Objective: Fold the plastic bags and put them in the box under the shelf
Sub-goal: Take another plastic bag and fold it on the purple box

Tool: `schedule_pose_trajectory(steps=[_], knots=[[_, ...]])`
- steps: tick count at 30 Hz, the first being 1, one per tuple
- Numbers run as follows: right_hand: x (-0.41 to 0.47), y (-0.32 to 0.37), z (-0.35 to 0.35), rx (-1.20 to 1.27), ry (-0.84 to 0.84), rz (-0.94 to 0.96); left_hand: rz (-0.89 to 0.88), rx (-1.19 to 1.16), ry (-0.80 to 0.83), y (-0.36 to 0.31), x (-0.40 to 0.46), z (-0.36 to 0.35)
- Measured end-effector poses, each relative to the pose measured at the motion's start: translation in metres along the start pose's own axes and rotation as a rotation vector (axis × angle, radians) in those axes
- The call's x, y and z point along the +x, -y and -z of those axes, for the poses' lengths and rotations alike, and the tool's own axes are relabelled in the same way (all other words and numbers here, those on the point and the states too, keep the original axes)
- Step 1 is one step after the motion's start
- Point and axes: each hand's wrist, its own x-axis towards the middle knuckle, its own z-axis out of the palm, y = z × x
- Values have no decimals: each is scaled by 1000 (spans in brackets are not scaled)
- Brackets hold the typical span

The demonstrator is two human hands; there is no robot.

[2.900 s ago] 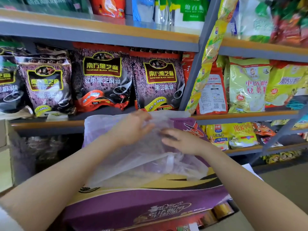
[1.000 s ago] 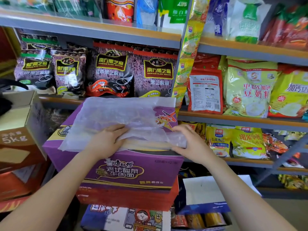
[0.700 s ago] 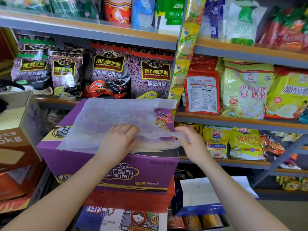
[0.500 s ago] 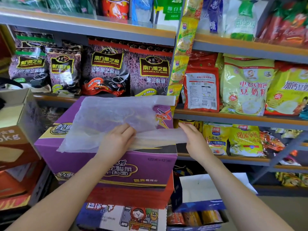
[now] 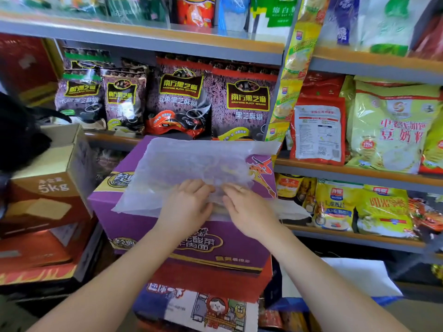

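A translucent plastic bag (image 5: 191,164) lies spread on top of a purple noodle carton (image 5: 143,219) in front of the shelves. Both my hands meet at the middle of the bag's near edge. My left hand (image 5: 185,207) has its fingers bent, the tips tucked into the plastic and pinching it. My right hand (image 5: 251,209) lies beside it with straight fingers pressing on the bag. A loose end of the bag (image 5: 293,209) hangs off the carton to the right.
The carton sits on a stack of red and printed boxes (image 5: 211,307). An open brown 5kg box (image 5: 48,188) stands at left. Shelves (image 5: 347,171) packed with snack bags fill the back and right. A white-topped box with a blue side (image 5: 354,276) sits low under the right shelf.
My right hand has left the bag's right end and slid left to meet my left hand at the middle. The left hand's fingers have bent into the plastic.
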Motion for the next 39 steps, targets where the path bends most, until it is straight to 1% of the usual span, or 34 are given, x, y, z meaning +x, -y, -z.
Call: schedule_pose_trajectory(steps=[3,5,7,9,10,11,12,13,14,16,17,18,19,20,21,22,23,24,26,27,28,30,32,34,35,36,37,39], knots=[[3,-13,-11,-116,158,24,10,65,37,17,-12,7],[1,-21,-12,-150,273,19,11,86,53,30,-23,14],[-3,-23,-4,-92,340,-13,-85,115,78,46,-34,20],[-5,-19,8,55,302,-140,-207,91,193,58,-45,26],[-3,-17,13,125,246,-221,-227,43,262,61,-50,31],[-1,-14,16,118,180,-261,-219,-21,308,62,-55,37],[3,-9,17,20,115,-267,-178,-95,325,63,-59,43],[6,-3,15,-118,44,-249,-120,-174,296,62,-62,48],[9,5,12,-212,-30,-226,-55,-205,226,62,-63,53],[18,17,3,-262,-146,-161,79,-113,7,65,-60,59],[25,22,-2,-239,-151,-114,192,-26,-85,69,-56,61],[31,26,-6,-164,-134,-53,336,41,-111,72,-51,63],[35,31,-7,-45,-76,10,477,84,-64,75,-44,65],[39,35,-10,65,12,79,595,110,40,78,-38,65],[41,39,-11,97,97,158,670,128,141,82,-32,64],[43,41,-13,58,148,236,704,138,211,86,-27,63],[43,43,-14,3,154,302,725,125,254,90,-22,61],[44,43,-16,-30,120,346,734,96,287,95,-17,59],[48,36,-20,-59,-53,394,712,0,317,103,-8,52],[52,32,-21,-73,-142,398,693,-58,300,106,-3,49],[59,28,-21,-75,-185,380,679,-113,267,108,2,47],[73,22,-19,-101,-257,347,674,-227,195,111,15,40],[86,21,-19,-112,-298,297,653,-308,156,115,28,31],[96,23,-20,-106,-320,235,551,-278,117,120,35,23],[99,26,-21,-109,-328,216,448,-236,113,123,38,20],[101,28,-22,-117,-330,205,328,-197,142,127,40,18],[101,31,-23,-139,-325,212,222,-190,208,131,40,17],[97,36,-23,-234,-297,259,121,-210,420,137,38,20]])
